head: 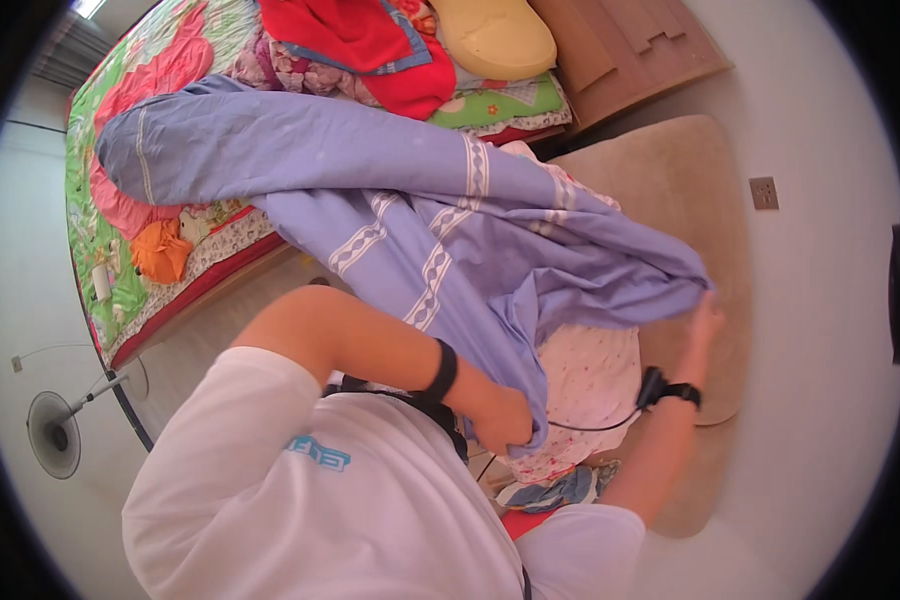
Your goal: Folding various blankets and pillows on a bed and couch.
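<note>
A blue-purple bedding cloth (487,232) with white patterned bands stretches from the bed toward me, its far end bunched in a rounded fold. Near my waist, my left hand (504,420) is shut on one gathered edge of it. Out to the right, my right hand (705,321) grips another corner and looks slightly blurred. Between the two hands the cloth hangs in loose folds. Partly covered by it is a pale pink cloth with small prints (592,375), lying against a brown padded piece of furniture (667,172).
The bed (487,112) carries a red blanket (337,34), a pink cloth (112,199), an orange cloth (161,251) and a yellow rounded object (495,37). A round-headed appliance on a pole (54,435) stands left. A cable (592,428) runs by my right wrist.
</note>
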`<action>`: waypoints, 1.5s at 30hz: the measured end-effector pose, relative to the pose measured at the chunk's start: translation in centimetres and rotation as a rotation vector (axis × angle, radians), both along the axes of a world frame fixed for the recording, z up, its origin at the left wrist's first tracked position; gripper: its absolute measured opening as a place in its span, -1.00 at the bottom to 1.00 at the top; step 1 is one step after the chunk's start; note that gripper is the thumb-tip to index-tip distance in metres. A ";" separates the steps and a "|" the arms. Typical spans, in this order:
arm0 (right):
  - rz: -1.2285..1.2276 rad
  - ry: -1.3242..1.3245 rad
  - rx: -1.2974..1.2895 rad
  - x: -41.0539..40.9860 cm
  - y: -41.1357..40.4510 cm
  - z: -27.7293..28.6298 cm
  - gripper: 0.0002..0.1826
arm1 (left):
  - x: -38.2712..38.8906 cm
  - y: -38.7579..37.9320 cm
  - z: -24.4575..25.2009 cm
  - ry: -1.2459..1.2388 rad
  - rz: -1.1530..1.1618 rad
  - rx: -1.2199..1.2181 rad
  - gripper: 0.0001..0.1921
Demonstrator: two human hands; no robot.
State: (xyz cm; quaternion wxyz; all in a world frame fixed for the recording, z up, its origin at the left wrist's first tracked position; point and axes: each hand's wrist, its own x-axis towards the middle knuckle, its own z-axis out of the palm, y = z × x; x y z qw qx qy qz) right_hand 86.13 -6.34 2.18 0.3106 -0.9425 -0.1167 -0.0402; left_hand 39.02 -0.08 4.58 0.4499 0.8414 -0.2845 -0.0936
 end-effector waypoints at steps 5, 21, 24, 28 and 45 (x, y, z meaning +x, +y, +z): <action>0.180 0.424 -0.221 -24.8 -1.2 -13.6 0.21 | -2.3 -3.0 -7.5 0.282 0.051 0.069 -0.65; 0.064 0.282 0.264 -34.3 -6.1 -14.2 -0.49 | -17.0 1.2 -14.1 0.543 0.470 -0.057 -0.62; 0.061 0.469 0.131 -34.0 -10.1 -16.2 -0.54 | -25.7 6.6 -17.6 0.615 0.753 0.111 -0.60; 0.023 0.521 0.087 -36.4 -13.6 -18.7 -0.64 | -42.2 12.2 -19.9 0.815 1.518 0.327 -0.70; 1.581 -0.567 -0.621 -76.2 38.3 -14.2 -0.12 | -69.1 12.5 -8.0 0.681 1.783 0.203 -0.86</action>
